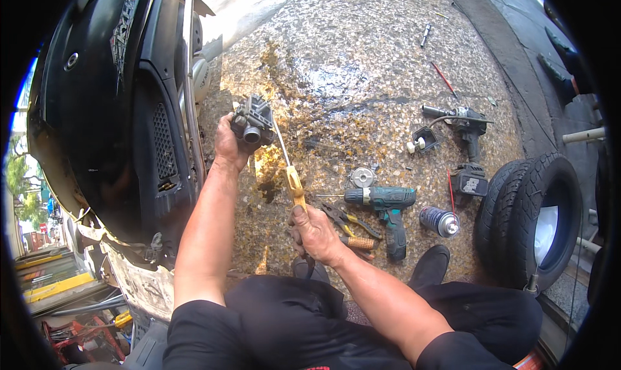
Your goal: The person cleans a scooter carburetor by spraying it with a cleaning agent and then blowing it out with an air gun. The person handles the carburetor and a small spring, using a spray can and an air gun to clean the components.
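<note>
My left hand [228, 143] is wrapped round a grey metal carburetor [253, 119], lifted above the wet pebbled floor near the black vehicle. A round pipe opening on it faces me. In my right hand [315, 232] is a yellow air blow gun [295, 184] with a long thin metal nozzle. The nozzle slants up and left, and its tip is beside the carburetor's right side; whether it touches I cannot tell. My right thumb lies along the blow gun's grip, and the other fingers are partly hidden under it.
Right of my hands lie a teal cordless drill [380, 196], pliers [352, 221], a round metal part [363, 176], a spray can [440, 222] and a dark impact wrench [470, 134]. Stacked tyres [498, 215] stand at the right. A black scooter body [97, 111] borders the left.
</note>
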A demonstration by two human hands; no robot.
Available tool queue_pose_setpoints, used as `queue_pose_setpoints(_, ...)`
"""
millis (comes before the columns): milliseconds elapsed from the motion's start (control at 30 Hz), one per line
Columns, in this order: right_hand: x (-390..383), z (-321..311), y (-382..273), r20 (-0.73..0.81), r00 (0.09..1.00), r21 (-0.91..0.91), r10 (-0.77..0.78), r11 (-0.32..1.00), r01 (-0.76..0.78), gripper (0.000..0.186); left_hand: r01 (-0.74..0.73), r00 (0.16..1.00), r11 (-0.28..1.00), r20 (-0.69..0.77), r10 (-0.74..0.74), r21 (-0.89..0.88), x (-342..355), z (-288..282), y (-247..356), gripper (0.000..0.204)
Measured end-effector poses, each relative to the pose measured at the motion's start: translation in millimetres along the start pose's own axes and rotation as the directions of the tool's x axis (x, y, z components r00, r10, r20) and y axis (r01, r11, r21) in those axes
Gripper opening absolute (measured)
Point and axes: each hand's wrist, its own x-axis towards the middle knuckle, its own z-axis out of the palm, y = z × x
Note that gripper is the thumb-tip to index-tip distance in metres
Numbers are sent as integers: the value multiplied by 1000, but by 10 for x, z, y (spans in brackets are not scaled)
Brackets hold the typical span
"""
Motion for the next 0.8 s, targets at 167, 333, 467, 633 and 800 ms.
queue_pose_setpoints(167,-57,-85,47,-55,997,139,-45,989,52,79,-59,989,990,-129,76,131,-76,-143,-51,33)
queue_pose_setpoints(333,-33,-108,-31,-151,988,199,-18,979,48,83,-117,935,669,-146,324,734,-550,-279,-539,49)
queue_pose_setpoints(467,-13,-56,-82,-117,992,212,-53,974,77,80,-117,945,59,92,314,991,-1073,-318,-922,62)
queue_pose_setpoints(633,32,-41,13,-22,999,181,-41,982,44,71,-209,945,-156,240,223,966,-1372,-315,-1290,66)
queue_pose_setpoints(800,146,14,42,-67,988,12,-138,990,139,81,-248,948,-278,291,129,928,-1417,-392,-1429,88)
